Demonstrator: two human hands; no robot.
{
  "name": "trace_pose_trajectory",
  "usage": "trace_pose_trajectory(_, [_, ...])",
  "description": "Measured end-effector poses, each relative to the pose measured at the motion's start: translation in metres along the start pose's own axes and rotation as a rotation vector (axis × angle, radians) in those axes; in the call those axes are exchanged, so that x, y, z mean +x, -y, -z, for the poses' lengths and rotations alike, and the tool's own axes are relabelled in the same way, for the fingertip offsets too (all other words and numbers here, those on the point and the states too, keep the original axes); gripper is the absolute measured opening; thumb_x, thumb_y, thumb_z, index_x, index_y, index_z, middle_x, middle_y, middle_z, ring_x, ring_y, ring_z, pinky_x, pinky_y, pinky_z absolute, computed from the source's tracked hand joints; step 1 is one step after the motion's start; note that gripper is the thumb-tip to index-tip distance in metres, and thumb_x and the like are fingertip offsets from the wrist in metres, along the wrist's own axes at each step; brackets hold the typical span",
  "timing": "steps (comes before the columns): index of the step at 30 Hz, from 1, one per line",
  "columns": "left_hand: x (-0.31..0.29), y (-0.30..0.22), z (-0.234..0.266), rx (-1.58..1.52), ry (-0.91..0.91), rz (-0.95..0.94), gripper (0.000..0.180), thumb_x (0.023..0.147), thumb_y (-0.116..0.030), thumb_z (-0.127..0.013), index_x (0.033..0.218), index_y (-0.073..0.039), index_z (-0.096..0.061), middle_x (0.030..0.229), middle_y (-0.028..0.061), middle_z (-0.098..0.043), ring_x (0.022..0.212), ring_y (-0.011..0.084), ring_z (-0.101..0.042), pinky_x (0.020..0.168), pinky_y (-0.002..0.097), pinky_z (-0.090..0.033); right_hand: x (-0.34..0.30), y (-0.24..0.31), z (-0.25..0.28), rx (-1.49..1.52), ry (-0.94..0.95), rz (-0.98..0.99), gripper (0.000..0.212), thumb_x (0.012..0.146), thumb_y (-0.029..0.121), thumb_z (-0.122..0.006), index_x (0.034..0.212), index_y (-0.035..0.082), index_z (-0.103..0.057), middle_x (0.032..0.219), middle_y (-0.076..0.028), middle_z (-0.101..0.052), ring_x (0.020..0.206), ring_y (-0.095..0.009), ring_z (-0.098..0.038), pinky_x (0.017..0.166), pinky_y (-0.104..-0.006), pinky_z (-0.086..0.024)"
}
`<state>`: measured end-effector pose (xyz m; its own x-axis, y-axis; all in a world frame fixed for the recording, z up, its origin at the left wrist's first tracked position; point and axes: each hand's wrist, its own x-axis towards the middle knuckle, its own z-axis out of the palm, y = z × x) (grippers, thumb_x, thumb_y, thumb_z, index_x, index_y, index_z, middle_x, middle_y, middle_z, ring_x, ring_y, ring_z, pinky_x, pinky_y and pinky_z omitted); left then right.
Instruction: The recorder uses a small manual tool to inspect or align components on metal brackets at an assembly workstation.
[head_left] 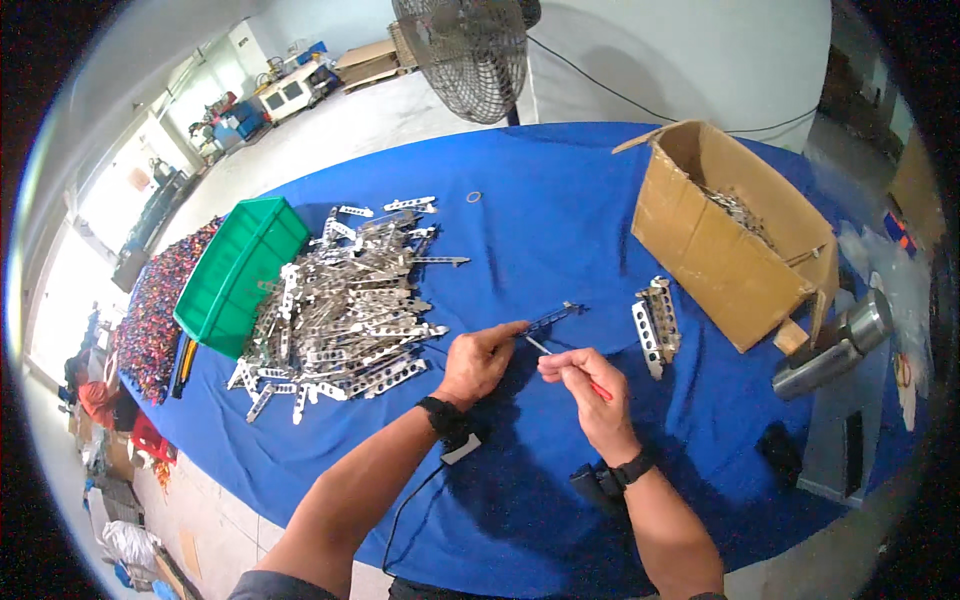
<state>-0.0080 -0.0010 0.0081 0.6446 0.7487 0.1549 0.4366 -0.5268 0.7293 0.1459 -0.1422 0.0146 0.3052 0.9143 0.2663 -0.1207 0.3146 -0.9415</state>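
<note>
My left hand (475, 365) is closed on one end of a narrow metal strip with a row of holes (552, 317), the other end pointing away to the right. My right hand (592, 395) grips a slim red-handled tool (601, 391). Its thin pale shaft reaches toward the strip beside my left fingers; whether it touches is too small to tell. A large heap of similar perforated metal strips (345, 310) spreads over the blue cloth to the left. To the right of my hands lies a small stack of strips (655, 325).
A green plastic bin (245, 262) stands left of the heap, beside a multicoloured pile (165, 310). At right is an open cardboard box (715, 250) with metal pieces inside, near a shiny metal cylinder (832, 347). A fan (465, 60) rises behind the table. A cable (410, 500) hangs near my left wrist.
</note>
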Motion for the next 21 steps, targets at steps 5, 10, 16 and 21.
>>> trace_pose_trajectory(5, [-0.002, -0.002, 0.001, -0.018, 0.001, 0.035, 0.033, 0.091, -0.005, -0.055, 0.121, -0.007, -0.067, 0.08, 0.0129, -0.07, 0.066, 0.0141, -0.06, 0.066, 0.0319, -0.051, 0.001, -0.005, -0.002, 0.039, -0.047, 0.041, 0.019, 0.101, 0.009, -0.048, 0.107, -0.003, -0.062, 0.106, -0.012, -0.068, 0.097, -0.017, -0.066, 0.089, -0.0319, -0.053])
trace_pose_trajectory(10, [0.001, -0.004, 0.0, -0.001, -0.026, -0.02, 0.031, 0.09, -0.007, -0.057, 0.119, -0.008, -0.068, 0.075, 0.0149, -0.065, 0.065, 0.0172, -0.061, 0.064, 0.0336, -0.05, 0.0, -0.001, 0.004, -0.03, -0.024, 0.009, 0.019, 0.101, 0.008, -0.049, 0.108, -0.003, -0.063, 0.104, -0.012, -0.069, 0.096, -0.018, -0.067, 0.089, -0.0326, -0.053])
trace_pose_trajectory(16, [-0.001, 0.014, -0.002, -0.053, -0.117, -0.092, 0.029, 0.089, -0.013, -0.06, 0.117, -0.012, -0.07, 0.061, 0.0148, -0.057, 0.052, 0.0207, -0.057, 0.055, 0.0357, -0.046, 0.002, 0.002, -0.01, -0.017, -0.01, 0.021, 0.018, 0.101, 0.004, -0.047, 0.106, -0.004, -0.062, 0.107, -0.014, -0.068, 0.1, -0.019, -0.066, 0.091, -0.0323, -0.053])
trace_pose_trajectory(21, [0.002, -0.005, -0.008, 0.0, -0.01, -0.061, 0.027, 0.088, -0.02, -0.064, 0.112, -0.013, -0.073, 0.069, 0.016, -0.065, 0.061, 0.0242, -0.066, 0.061, 0.0362, -0.05, 0.0, 0.006, 0.013, 0.007, -0.145, 0.061, 0.019, 0.102, 0.011, -0.047, 0.106, -0.001, -0.062, 0.096, -0.011, -0.07, 0.083, -0.015, -0.068, 0.077, -0.0292, -0.055])
